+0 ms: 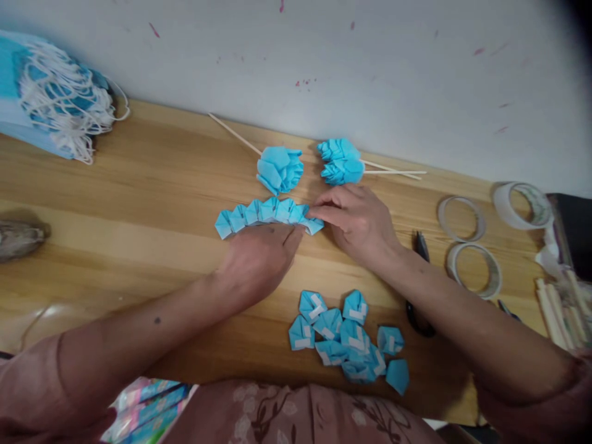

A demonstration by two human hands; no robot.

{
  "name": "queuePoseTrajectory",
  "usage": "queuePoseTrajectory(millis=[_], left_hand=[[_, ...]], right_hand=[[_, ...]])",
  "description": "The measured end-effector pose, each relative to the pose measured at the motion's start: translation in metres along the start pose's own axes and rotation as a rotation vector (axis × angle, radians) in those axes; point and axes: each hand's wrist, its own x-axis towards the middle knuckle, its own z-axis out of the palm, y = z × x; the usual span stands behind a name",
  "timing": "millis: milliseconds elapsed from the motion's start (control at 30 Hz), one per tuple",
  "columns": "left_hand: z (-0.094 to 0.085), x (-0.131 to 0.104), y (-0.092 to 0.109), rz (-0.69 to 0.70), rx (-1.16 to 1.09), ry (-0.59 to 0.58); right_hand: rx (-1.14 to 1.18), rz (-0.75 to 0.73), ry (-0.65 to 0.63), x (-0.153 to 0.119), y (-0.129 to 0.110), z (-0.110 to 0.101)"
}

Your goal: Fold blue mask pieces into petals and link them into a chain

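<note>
A curved strip of overlapping folded blue pieces (253,213) lies on the wooden table (152,185). Its right end is pinched by my right hand (358,219), thumb and index finger together. My left hand (261,259) is closed at the strip's lower edge, its fingertips near the right end and partly hidden. Loose folded blue pieces (329,324), several with white tape strips, lie nearer my body. Beyond the strip are a blue paper flower (280,169) on a stick and two more blue flowers (341,161) side by side, their sticks pointing right.
Blue material with tangled white cords (65,92) is at the back left. On the right are tape rolls (474,270), black scissors (422,246) partly under my right forearm, and wooden sticks (552,314). A wall (324,74) borders the table's far edge.
</note>
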Motion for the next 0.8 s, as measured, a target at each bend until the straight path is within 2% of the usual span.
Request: queuePoseTrajectory(millis=[133,267,533,667,800], left_hand=[[-0.001,-0.001,0.001,0.001,0.014,0.01],[-0.002,0.0,0.001,-0.001,0.009,-0.012],[0.002,-0.002,-0.001,0.008,-0.012,0.006],[0.003,-0.003,0.0,0.01,-0.004,-0.013],[0.001,-0.002,0.0,-0.014,-0.01,-0.062]], right_hand=[[0.065,0.082,0.019,0.0,0.002,-0.005],[0.151,0.096,0.054,0.003,-0.001,-0.009],[0.143,0.033,-0.057,0.018,-0.008,0.0],[0.09,0.081,-0.121,0.023,-0.009,0.005],[0.097,0.136,-0.052,0.023,-0.007,0.001]])
